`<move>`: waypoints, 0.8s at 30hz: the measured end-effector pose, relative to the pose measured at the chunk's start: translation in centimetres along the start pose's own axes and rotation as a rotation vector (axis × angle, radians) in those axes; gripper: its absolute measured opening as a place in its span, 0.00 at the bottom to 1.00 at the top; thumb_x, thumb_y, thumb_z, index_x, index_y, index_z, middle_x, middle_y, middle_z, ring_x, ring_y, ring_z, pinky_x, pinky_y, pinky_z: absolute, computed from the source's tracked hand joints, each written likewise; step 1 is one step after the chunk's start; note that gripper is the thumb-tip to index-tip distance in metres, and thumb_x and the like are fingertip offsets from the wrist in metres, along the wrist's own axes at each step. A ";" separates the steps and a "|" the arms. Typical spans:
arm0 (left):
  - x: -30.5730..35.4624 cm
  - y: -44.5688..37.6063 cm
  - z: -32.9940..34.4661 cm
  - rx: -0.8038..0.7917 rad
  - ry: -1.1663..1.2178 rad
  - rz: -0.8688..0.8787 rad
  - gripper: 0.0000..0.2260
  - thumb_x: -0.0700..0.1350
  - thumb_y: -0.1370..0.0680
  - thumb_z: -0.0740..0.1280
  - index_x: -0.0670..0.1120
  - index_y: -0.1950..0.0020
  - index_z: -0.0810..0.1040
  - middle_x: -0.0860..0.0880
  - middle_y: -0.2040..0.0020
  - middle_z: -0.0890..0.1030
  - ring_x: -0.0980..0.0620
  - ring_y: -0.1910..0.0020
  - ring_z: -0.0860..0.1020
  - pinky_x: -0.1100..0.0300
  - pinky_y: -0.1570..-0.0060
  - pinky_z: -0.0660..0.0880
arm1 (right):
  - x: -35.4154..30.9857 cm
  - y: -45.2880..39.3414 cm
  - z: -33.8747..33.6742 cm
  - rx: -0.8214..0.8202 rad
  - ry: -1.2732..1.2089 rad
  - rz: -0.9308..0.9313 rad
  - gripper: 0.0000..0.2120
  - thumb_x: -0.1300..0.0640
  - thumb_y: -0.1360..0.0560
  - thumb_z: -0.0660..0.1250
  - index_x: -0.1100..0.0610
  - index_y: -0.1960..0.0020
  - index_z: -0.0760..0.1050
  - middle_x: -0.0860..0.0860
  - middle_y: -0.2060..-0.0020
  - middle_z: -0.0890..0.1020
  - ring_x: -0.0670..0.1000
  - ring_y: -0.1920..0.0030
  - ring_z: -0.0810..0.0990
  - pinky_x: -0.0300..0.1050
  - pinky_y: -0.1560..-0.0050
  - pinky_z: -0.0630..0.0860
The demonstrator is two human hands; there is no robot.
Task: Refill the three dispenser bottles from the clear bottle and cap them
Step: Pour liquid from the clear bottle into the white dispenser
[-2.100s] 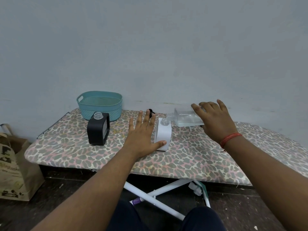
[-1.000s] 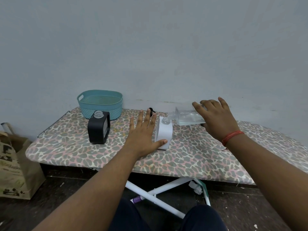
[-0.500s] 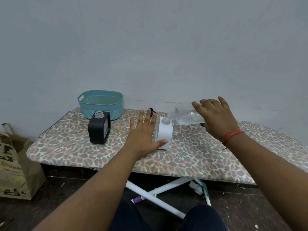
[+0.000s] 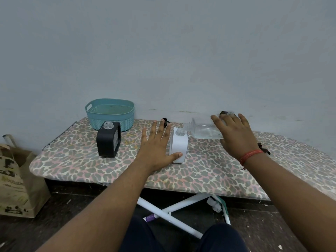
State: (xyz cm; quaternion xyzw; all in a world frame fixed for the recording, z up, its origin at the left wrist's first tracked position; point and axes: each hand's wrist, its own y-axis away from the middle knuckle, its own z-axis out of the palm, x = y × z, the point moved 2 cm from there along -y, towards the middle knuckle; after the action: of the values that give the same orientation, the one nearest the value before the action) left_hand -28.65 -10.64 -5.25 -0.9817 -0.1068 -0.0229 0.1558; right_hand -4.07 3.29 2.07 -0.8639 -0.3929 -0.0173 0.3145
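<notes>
1. Mid-pour over an ironing board (image 4: pixel 209 171) w/ leopard-print cover: clear bottle (image 4: pixel 204 131) tipped near horizontal, neck aimed at open mouth of white dispenser bottle (image 4: pixel 179 145); necks close, contact not clear.
2. Right hand (image 4: pixel 234 137) wrapped over rear half of clear bottle, fingers curled across its top; thumb hidden, so exact clamp underneath not visible.
3. Left hand (image 4: pixel 157 148) flat against near side of white dispenser, fingers straight and spread, thumb pressed low on its front face; steadies rather than grips.
4. Black dispenser bottle (image 4: pixel 108 140) upright to the left, uncapped, just in front of teal basket (image 4: pixel 110 113). Third dispenser not in view.
5. Small black part (image 4: pixel 165 121) behind left fingers, prob. a pump cap; too small to confirm. Another dark item (image 4: pixel 224 112) beyond right hand, unclear.
6. Handling, as judged: clear bottle looks thin-walled plastic, partly full, so light but squashy; best held round mid-body w/ gentle squeeze, else liquid surges. Smooth wet sides likely slippery.
7. White dispenser looks stiff, flat-sided, narrow-based; probably tips easily when nudged by the neck, hence bracing low and on broad face.
8. Board cover soft and padded, so bottles prob. stand less firmly.
9. Brown paper bag (image 4: pixel 12 180) on floor at left.
</notes>
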 end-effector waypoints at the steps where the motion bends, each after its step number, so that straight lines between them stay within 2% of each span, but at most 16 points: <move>1: 0.0 0.0 0.0 0.001 -0.002 0.000 0.48 0.79 0.27 0.46 0.54 0.20 0.27 0.51 0.21 0.24 0.47 0.21 0.26 0.38 0.24 0.30 | -0.1 0.2 0.1 -0.007 -0.013 0.012 0.36 0.62 0.30 0.73 0.52 0.25 0.64 0.55 0.34 0.75 0.59 0.34 0.73 0.63 0.26 0.61; 8: 0.2 0.2 0.2 0.001 0.006 -0.003 0.48 0.78 0.26 0.46 0.52 0.19 0.28 0.50 0.20 0.25 0.48 0.21 0.26 0.37 0.23 0.31 | -1.4 2.1 1.7 -0.060 -0.192 0.121 0.39 0.58 0.32 0.77 0.54 0.26 0.63 0.55 0.36 0.76 0.59 0.39 0.76 0.62 0.35 0.72; 12: 0.0 0.4 0.3 -0.011 0.009 -0.011 0.47 0.78 0.26 0.44 0.52 0.19 0.29 0.51 0.21 0.25 0.48 0.21 0.26 0.37 0.23 0.31 | -2.1 3.1 2.9 -0.042 -0.517 0.297 0.38 0.59 0.29 0.75 0.53 0.25 0.61 0.55 0.35 0.74 0.57 0.39 0.76 0.55 0.40 0.77; 15: -0.2 0.7 0.5 -0.006 0.011 -0.014 0.47 0.78 0.25 0.43 0.52 0.19 0.29 0.50 0.20 0.26 0.48 0.21 0.27 0.36 0.23 0.32 | -2.4 3.4 3.6 0.024 -0.734 0.469 0.34 0.58 0.29 0.75 0.52 0.27 0.63 0.53 0.36 0.74 0.54 0.40 0.76 0.50 0.43 0.76; 19: -0.4 0.9 0.9 -0.013 0.005 -0.021 0.46 0.78 0.26 0.42 0.52 0.19 0.29 0.49 0.19 0.27 0.47 0.21 0.27 0.36 0.23 0.33 | -2.7 3.7 4.3 0.087 -0.907 0.624 0.28 0.56 0.29 0.76 0.51 0.34 0.66 0.49 0.40 0.75 0.51 0.44 0.77 0.45 0.49 0.74; 21: -0.5 1.0 1.0 -0.014 0.012 -0.021 0.46 0.78 0.26 0.41 0.53 0.19 0.29 0.50 0.19 0.27 0.48 0.21 0.26 0.37 0.23 0.33 | -2.9 3.8 4.7 0.111 -0.955 0.683 0.28 0.55 0.28 0.76 0.51 0.34 0.65 0.49 0.40 0.75 0.51 0.44 0.78 0.43 0.50 0.72; 24: -0.7 1.1 1.3 -0.009 0.024 -0.025 0.45 0.79 0.27 0.39 0.54 0.21 0.27 0.50 0.19 0.28 0.49 0.21 0.26 0.37 0.23 0.32 | -3.0 4.2 5.2 0.136 -0.984 0.778 0.34 0.53 0.28 0.77 0.52 0.29 0.62 0.52 0.35 0.74 0.53 0.41 0.77 0.45 0.45 0.74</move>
State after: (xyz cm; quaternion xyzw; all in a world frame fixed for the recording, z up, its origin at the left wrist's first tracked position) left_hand -29.04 -11.44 -6.86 -0.9806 -0.1174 -0.0370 0.1525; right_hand -4.43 2.10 -5.14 -0.8285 -0.1487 0.5229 0.1343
